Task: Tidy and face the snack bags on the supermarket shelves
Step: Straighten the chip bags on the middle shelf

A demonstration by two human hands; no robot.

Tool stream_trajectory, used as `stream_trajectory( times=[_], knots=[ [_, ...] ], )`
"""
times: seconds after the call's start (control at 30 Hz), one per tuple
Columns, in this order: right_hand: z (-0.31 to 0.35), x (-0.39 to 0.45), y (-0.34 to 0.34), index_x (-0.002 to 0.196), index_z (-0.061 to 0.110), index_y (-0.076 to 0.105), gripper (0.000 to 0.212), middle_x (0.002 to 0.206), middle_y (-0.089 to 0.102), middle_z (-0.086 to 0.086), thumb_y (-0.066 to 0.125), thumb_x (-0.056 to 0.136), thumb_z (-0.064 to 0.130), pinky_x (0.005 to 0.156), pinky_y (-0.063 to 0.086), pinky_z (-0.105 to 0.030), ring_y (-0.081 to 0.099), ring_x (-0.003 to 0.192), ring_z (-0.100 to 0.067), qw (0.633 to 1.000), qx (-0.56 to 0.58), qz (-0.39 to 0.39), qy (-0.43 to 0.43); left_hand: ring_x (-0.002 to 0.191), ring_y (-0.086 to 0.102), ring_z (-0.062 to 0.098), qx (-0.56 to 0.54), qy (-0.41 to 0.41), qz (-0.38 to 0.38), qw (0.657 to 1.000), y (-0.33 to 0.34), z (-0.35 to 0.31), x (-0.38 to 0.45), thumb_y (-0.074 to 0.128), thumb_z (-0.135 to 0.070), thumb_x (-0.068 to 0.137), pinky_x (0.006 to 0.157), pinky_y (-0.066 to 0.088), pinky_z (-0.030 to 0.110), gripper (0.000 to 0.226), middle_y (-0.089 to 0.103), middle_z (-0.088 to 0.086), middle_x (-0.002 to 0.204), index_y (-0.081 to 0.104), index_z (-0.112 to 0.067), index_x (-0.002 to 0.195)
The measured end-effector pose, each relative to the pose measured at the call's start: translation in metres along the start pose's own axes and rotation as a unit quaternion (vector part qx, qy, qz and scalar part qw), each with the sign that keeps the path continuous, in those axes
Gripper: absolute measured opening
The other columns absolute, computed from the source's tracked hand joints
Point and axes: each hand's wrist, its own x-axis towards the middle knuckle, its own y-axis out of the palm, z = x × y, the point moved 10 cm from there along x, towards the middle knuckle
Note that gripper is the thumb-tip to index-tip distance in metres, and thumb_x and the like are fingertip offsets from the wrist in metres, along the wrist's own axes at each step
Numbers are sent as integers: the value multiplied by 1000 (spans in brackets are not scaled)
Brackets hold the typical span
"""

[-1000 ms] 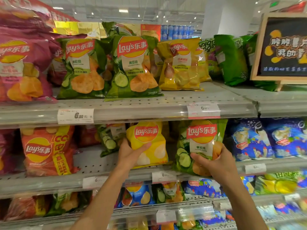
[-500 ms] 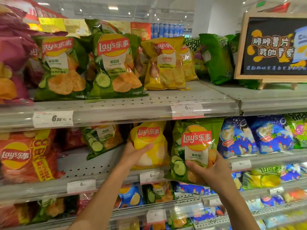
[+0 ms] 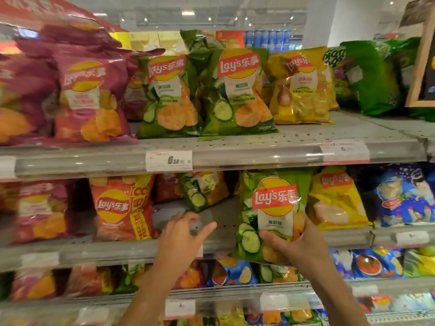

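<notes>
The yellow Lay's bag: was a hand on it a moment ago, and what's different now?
Yes. The left hand let go of the yellow Lay's bag, which now stands right of the green cucumber Lay's bag. The left hand hovers open over the bare middle shelf. The right hand still grips the green bag.

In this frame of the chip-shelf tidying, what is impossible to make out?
Head view only:
- Purple bags, far left: print smeared by motion blur.
- Right price tag: digits too small and faint.
- Framed sign: cut off by the right edge.
- Green bag: lower corner covered by the right hand.
</notes>
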Motion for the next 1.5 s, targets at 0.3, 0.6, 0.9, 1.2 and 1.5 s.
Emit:
stream_trajectory(
  times=[0.3, 0.6, 0.9, 1.2, 1.5],
  knots=[
    [30, 16, 104, 124, 22, 59, 75, 108, 74, 7, 96, 60, 35, 87, 60, -42, 71, 98, -13, 998, -39, 29, -28, 118, 49, 9, 118, 120, 27, 985, -14, 36, -28, 49, -47, 99, 97, 41, 23, 33, 58, -8, 122, 65, -26, 119],
    [32, 56, 135, 118, 33, 52, 72, 91, 61, 29, 94, 61, 41, 56, 46, -2, 61, 77, 22, 997, -52, 8, -54, 108, 54, 9, 87, 110, -22, 990, -19, 34, -26, 47, -39, 99, 95, 44, 25, 25, 62, -8, 112, 66, -26, 110],
    [8, 64, 159, 123, 37, 53, 74, 101, 67, 23, 92, 62, 48, 69, 47, -10, 63, 92, 6, 990, -72, 116, -11, 106, 53, 8, 87, 104, -32, 990, -17, 34, -28, 49, -40, 99, 92, 45, 25, 22, 60, -9, 106, 65, -26, 100],
    [12, 55, 144, 121, 33, 47, 75, 95, 59, 29, 88, 62, 56, 70, 44, -11, 58, 88, 5, 992, -104, 71, -22, 112, 49, 9, 49, 100, -39, 993, -19, 36, -36, 53, -38, 98, 98, 43, 27, 26, 58, -7, 114, 64, -21, 115],
    [57, -10, 117, 139, 13, 51, 66, 133, 55, -9, 79, 84, 36, 102, 47, -44, 47, 125, -23, 961, -172, -140, -163, 100, 59, 2, -54, 65, -122, 989, -58, 57, -60, 64, -24, 94, 90, 43, 11, 15, 70, -8, 108, 71, -20, 107]
  ],
)
